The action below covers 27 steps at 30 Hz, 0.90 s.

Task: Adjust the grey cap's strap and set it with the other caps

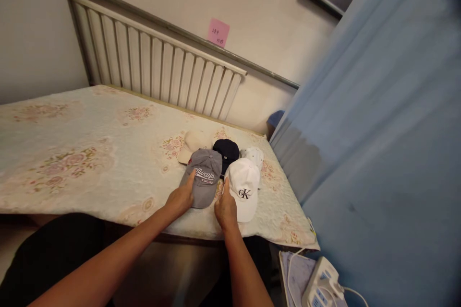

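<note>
My left hand (pixel 182 198) is closed on the left edge of a grey baseball cap (pixel 206 192) with white "Always" lettering, its thumb lying on top. At the left side of a white baseball cap (pixel 242 177) with a black "CK" mark, my right hand (pixel 226 208) grips the edge with the thumb up; its other fingers are mostly hidden. Behind these two lie a cream cap (pixel 194 141), a black cap (pixel 226 147) and another white cap (pixel 255 155), each partly covered by the front ones.
The caps rest on a bed with a floral cover (pixel 90 129). A radiator (pixel 154 57) runs along the wall behind it. A blue curtain (pixel 360 144) hangs on the right, and a power strip (pixel 322 283) with cables sits below the bed's right corner.
</note>
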Available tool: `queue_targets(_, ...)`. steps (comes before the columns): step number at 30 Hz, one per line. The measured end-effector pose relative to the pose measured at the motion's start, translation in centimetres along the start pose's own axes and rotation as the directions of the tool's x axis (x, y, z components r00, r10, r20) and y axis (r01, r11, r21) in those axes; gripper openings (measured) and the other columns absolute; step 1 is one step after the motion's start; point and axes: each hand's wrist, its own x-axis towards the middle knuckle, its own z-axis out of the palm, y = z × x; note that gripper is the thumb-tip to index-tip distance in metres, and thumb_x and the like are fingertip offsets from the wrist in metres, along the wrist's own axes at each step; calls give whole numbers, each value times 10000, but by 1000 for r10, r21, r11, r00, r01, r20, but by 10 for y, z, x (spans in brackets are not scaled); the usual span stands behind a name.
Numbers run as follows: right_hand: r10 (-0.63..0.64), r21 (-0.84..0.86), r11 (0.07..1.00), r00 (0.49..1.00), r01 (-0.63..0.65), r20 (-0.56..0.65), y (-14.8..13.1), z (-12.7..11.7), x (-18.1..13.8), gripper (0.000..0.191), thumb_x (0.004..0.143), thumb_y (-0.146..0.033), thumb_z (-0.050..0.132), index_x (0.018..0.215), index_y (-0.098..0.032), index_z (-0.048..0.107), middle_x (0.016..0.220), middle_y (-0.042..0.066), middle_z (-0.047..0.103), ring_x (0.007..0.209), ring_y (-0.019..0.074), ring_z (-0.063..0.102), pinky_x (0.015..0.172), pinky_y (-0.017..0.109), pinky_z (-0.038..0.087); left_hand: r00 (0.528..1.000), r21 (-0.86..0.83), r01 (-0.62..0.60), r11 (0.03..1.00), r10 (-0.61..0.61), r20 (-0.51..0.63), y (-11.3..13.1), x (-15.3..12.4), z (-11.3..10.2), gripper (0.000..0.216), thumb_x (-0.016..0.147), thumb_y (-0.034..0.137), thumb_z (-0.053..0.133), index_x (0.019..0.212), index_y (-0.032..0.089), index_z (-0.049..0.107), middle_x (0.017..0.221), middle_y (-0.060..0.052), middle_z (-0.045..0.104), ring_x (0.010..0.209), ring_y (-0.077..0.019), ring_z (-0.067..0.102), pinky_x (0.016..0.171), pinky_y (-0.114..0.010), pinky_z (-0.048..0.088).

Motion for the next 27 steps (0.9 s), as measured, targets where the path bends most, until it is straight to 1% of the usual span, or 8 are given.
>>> queue_targets(4, -16, 16, 1000, 1000, 16, 0, 2, 3, 0, 791, 728, -42, 405, 1481, -101, 166, 1079, 153, 685, 900, 257, 667, 742, 328, 502, 1000, -4, -3, 1000, 3, -1, -1, 0, 1, 827, 804, 116, 404, 1497, 157, -45, 1101, -162, 677, 927, -263, 669, 761, -325, 458)
queue_targets(11, 8, 30, 1000, 1000, -9, 17, 1, 6, 3, 792, 716, -32, 416, 1474, -107, 198, 1064, 142, 694, 894, 249, 672, 736, 319, 511, 1000, -44, -2, 999, 3, 9, -5, 6, 7, 857, 789, 113, 420, 1499, 202, -50, 1196, -165, 637, 962, -278, 662, 757, -332, 458)
queue_targets(15, 20, 51, 998, 1000, -21, 19, -1, 7, 5, 785, 723, -29, 423, 1473, -111, 209, 1028, 139, 705, 882, 249, 679, 739, 318, 512, 1000, -59, -20, 998, 20, 1, -7, 8, 9, 829, 798, 107, 411, 1502, 180, -21, 1181, -174, 639, 955, -279, 662, 754, -334, 452)
queue_targets(18, 24, 70, 997, 1000, -25, 13, -2, 8, 7, 761, 741, -45, 424, 1471, -110, 218, 1066, 153, 695, 906, 258, 680, 754, 329, 513, 1000, -72, -22, 997, 22, -1, -7, 8, 7, 812, 799, 103, 412, 1501, 157, 7, 1165, -182, 643, 928, -272, 666, 746, -325, 444)
queue_targets(20, 12, 99, 995, 1000, -11, -2, -2, 10, 7, 754, 745, -61, 433, 1468, -112, 226, 1126, 161, 675, 939, 262, 674, 773, 335, 513, 1000, -80, -21, 997, 21, -5, -7, 7, 5, 807, 796, 103, 411, 1499, 143, 18, 1129, -178, 658, 911, -264, 668, 738, -315, 440)
queue_targets(23, -11, 160, 987, 998, 21, -61, 1, 16, 7, 737, 734, -80, 447, 1450, -108, 278, 1220, 164, 629, 1032, 263, 644, 838, 337, 500, 1000, -106, -15, 994, 13, -16, -10, 8, 4, 810, 789, 119, 413, 1498, 135, 23, 1026, -143, 691, 863, -254, 668, 708, -305, 435)
queue_targets(25, 3, 188, 982, 994, 18, -112, 4, 22, 5, 682, 749, -102, 439, 1423, -101, 337, 1240, 165, 616, 1067, 260, 627, 863, 340, 492, 999, -164, -3, 986, -3, -36, -16, 10, 5, 808, 782, 133, 417, 1499, 135, 45, 953, -112, 699, 824, -252, 663, 696, -308, 431)
queue_targets(27, 28, 206, 979, 986, 7, -163, 8, 29, 2, 609, 779, -134, 425, 1388, -104, 399, 1211, 161, 633, 1054, 252, 630, 849, 340, 494, 995, -276, 43, 960, -66, -75, -24, 14, 7, 791, 767, 146, 438, 1494, 133, 125, 901, -92, 691, 811, -252, 653, 718, -318, 429)
